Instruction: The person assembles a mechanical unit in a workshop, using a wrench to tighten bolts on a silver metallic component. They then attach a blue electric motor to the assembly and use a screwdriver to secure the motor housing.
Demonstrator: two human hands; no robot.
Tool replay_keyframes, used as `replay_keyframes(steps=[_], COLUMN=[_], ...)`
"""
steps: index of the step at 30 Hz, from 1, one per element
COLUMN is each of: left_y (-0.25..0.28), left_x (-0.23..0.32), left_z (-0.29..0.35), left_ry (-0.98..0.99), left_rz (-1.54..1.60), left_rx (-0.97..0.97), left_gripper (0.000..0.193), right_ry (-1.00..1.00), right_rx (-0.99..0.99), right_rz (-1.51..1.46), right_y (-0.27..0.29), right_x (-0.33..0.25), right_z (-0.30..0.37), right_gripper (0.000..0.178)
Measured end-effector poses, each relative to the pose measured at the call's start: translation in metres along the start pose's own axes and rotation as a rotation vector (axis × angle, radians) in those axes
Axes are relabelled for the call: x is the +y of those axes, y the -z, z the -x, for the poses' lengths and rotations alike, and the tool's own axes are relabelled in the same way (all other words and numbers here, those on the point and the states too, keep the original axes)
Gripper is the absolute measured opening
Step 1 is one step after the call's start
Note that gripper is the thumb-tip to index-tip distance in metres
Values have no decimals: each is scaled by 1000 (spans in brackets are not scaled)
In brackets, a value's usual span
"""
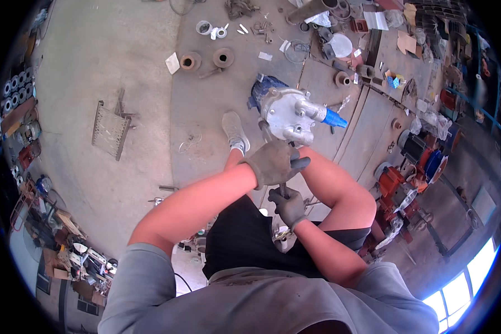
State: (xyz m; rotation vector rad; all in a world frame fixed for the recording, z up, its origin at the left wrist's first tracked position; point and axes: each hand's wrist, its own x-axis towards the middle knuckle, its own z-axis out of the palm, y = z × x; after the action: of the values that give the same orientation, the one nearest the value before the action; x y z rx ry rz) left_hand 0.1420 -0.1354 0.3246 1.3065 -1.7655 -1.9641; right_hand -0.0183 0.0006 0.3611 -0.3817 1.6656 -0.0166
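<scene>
A pump-like machine (286,114) stands on the floor in front of me. It has a round silver cover, a dark blue body behind and a bright blue cap (335,118) on its right-hand pipe. My left hand (275,162), in a grey-brown work glove, is closed at the machine's near side, around the upper part of a dark metal bar (284,190). Lower down, close to my lap, my gloved right hand (289,206) wraps round the same bar. The bar's upper end and its contact with the machine are largely hidden by my left hand.
Two rusty flanged parts (223,57) and a small white bucket (204,28) stand on the floor beyond the machine. A metal mesh frame (111,131) lies at left. On the right are orange motors (392,181) and scattered scrap. My legs flank the work.
</scene>
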Motion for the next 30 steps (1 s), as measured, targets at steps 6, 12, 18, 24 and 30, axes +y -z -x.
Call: replay_keyframes(steps=[6, 12, 18, 24, 30], left_y=[-32, -90, -110, -97, -95], left_x=[-6, 9, 17, 0, -20], left_z=[12, 39, -10, -13, -8], left_ry=[-94, -61, 38, -56, -166], left_rz=[170, 408, 795, 611, 675], left_rx=[763, 1131, 1358, 1254, 1160], left_gripper=[27, 33, 28, 39, 42], right_ry=[-28, 407, 226, 48, -59], right_rx=[-177, -229, -322, -274, -347], right_rz=[708, 2018, 1723, 1146, 957], right_y=[69, 87, 88, 102, 95], right_x=[-83, -238, -215, -119, -118], right_z=[-11, -62, -61, -50, -37], right_gripper=[30, 22, 29, 37, 40])
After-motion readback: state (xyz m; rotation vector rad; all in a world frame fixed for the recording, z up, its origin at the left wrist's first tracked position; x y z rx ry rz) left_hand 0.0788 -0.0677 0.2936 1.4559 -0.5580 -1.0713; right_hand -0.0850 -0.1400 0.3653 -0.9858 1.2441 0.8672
